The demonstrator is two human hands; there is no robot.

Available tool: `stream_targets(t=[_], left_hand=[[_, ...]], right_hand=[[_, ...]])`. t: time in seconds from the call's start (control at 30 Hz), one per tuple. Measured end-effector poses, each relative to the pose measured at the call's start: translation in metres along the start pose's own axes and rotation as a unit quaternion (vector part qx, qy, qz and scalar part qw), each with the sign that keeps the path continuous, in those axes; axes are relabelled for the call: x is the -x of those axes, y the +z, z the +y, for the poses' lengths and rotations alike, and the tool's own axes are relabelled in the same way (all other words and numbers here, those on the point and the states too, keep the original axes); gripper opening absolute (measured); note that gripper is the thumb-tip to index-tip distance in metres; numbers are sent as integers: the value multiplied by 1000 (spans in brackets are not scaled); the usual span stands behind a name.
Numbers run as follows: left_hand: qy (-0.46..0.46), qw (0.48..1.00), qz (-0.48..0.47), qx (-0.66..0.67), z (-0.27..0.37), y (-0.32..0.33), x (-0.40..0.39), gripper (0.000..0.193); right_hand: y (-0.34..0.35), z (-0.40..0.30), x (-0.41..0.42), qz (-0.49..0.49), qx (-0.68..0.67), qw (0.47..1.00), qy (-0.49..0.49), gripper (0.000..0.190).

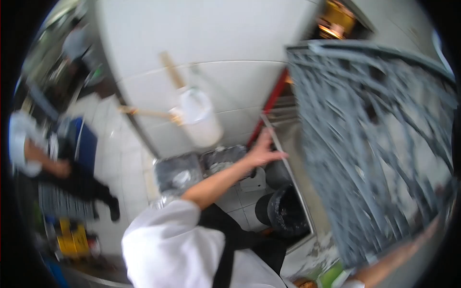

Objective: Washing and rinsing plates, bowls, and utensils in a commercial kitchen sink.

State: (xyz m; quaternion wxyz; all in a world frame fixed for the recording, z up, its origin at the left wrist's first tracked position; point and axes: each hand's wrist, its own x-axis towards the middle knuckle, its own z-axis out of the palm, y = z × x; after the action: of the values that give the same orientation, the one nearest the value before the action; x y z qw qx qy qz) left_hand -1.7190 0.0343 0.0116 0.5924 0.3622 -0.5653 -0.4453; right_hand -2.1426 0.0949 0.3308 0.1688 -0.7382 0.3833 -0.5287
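My left hand (264, 151) reaches out with its fingers apart, at the thin metal rim (288, 169) of a counter. Whether it touches the rim is hard to tell. A large grey plastic dish rack (345, 144) with an open lattice fills the right side, close and tilted. Along its lower right edge runs my right arm, and my right hand (434, 226) grips the rack there; its fingers are blurred and partly hidden. Under the metal rim stands a dark bin (288, 208) with a black liner.
A white container (200, 117) hangs on the tiled wall beside a wooden handle (171, 70). Below are lined bins (178, 172). At left, a person (32, 144) is near a blue crate (84, 140) and yellow bucket (72, 239); another person (77, 45) is farther back.
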Motion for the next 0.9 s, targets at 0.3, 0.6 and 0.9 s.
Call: stream_targets(t=[0.3, 0.6, 0.9], left_hand=[[116, 963, -36, 241, 84, -61, 122, 95], [112, 956, 265, 58, 141, -288, 397, 84], [-84, 643, 736, -192, 200, -345, 696, 41]], right_hand=[[326, -161, -112, -342, -153, 927, -26, 47], [525, -318, -59, -526, -225, 819, 41, 46], [685, -460, 205, -646, -231, 720, -104, 54]])
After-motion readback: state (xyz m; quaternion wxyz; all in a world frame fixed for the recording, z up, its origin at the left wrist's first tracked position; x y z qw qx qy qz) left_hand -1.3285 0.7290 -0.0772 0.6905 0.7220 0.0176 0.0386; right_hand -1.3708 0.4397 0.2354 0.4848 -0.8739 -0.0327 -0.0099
